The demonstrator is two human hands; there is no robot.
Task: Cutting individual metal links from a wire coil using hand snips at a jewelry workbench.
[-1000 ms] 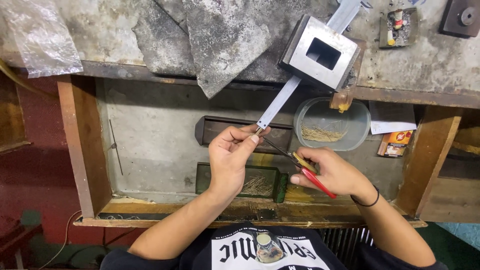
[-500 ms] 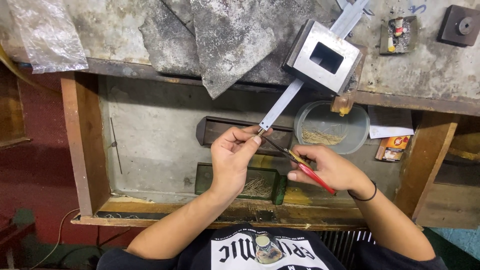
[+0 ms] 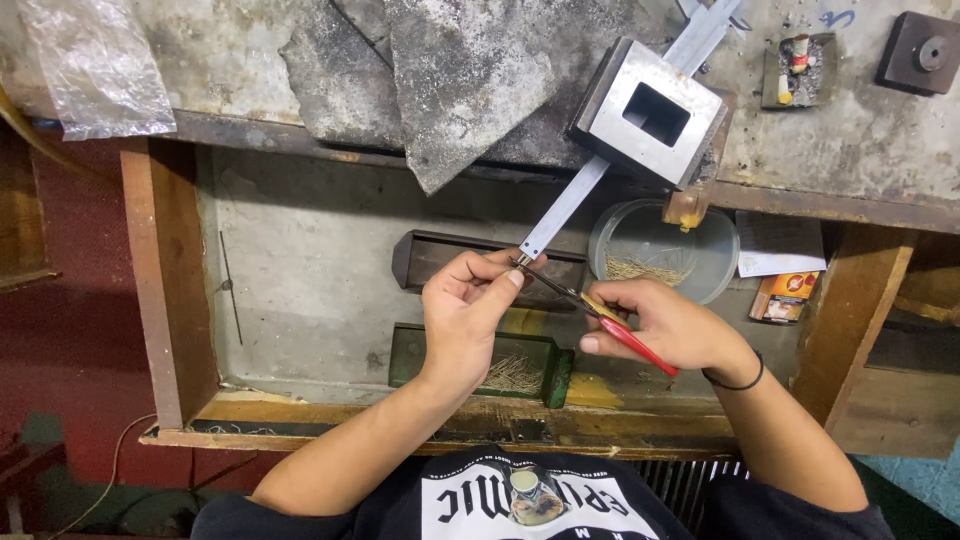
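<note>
A person's right hand grips red-handled pliers, whose tips meet the left hand above an open wooden drawer. The left hand's thumb and fingers pinch something too small to make out at the plier tips. Below the hands, a green tray holds thin pale wires; beside the right hand, a clear round tub holds more. A metal block sits on the tabletop beyond.

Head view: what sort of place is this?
Probably a small metalwork or jewellery bench: a worn bench top with a steel block, an open wooden drawer below, and pliers in the right hand near the left hand.
</note>
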